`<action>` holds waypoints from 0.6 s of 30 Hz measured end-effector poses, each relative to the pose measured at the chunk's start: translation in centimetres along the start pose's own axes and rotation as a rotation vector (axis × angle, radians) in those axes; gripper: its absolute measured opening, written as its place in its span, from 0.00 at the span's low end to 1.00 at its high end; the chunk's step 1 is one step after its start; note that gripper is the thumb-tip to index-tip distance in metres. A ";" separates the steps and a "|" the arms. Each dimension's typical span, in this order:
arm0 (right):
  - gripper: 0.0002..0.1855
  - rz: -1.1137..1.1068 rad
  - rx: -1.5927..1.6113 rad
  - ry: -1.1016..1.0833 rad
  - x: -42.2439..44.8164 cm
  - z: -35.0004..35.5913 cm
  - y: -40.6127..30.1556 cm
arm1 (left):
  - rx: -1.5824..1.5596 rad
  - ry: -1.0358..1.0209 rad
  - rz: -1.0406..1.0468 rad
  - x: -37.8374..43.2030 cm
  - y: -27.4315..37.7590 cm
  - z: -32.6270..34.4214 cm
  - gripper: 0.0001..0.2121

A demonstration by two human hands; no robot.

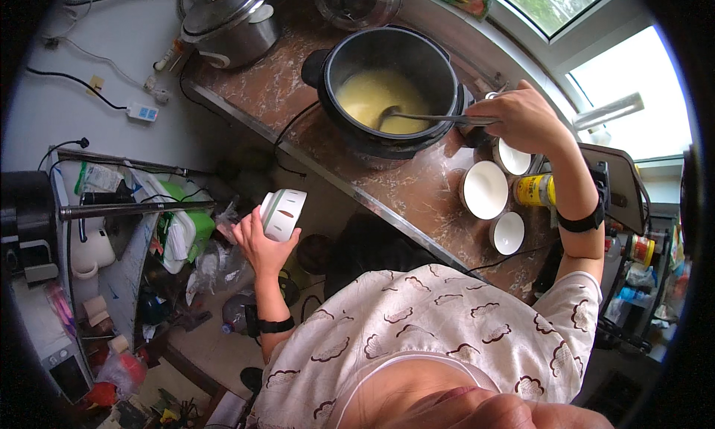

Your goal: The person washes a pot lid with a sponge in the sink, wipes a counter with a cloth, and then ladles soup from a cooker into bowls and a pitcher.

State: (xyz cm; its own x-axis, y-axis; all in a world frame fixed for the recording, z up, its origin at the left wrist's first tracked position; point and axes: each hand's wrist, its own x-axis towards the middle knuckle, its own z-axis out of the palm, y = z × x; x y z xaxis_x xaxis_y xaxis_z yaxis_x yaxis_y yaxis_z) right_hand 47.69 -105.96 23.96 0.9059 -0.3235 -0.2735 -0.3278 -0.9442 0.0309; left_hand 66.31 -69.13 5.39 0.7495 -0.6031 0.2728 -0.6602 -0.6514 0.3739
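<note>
My right hand (516, 116) grips the handle of a metal ladle (430, 118), whose bowl dips into yellowish liquid (380, 94) inside a dark electric cooker (329, 113) on the counter. My left hand (265, 242) holds a white bowl (286, 214) with green and brown marks, tilted on its side, off the counter's edge and below left of the cooker. The inside of that bowl faces away from view. To the right of the cooker, white bowls (485, 190) of different sizes stand on the counter beside a jar with a yellow label (533, 190).
A metal pot with a lid (232, 29) stands at the counter's back left, near a round glass lid (358, 1). A black cord (290, 127) hangs over the counter's edge (368, 199). A cluttered shelf (137, 208) is at left; a window (631, 88) is at right.
</note>
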 end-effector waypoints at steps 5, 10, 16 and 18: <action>0.19 0.009 0.109 0.174 3.1 3.1 -1.0 | -0.026 -0.020 0.031 0.4 0.6 -0.1 0.33; 0.21 0.179 0.019 0.213 4.6 3.9 0.8 | -0.057 -0.028 0.033 0.4 1.1 -0.4 0.34; 0.19 0.180 -0.010 0.114 0.5 1.6 1.5 | -0.302 -0.135 -0.033 -0.3 0.6 -0.4 0.32; 0.18 0.185 0.007 0.062 -0.5 0.9 1.2 | -0.438 -0.204 -0.064 -0.4 0.6 -0.1 0.31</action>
State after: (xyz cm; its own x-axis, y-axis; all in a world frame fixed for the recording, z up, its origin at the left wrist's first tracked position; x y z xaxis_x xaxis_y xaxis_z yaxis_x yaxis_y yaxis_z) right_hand 46.58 -106.84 23.24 0.8445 -0.4952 -0.2040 -0.4923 -0.8677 0.0683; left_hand 65.67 -69.25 5.57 0.7346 -0.6744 0.0746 -0.4981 -0.4613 0.7342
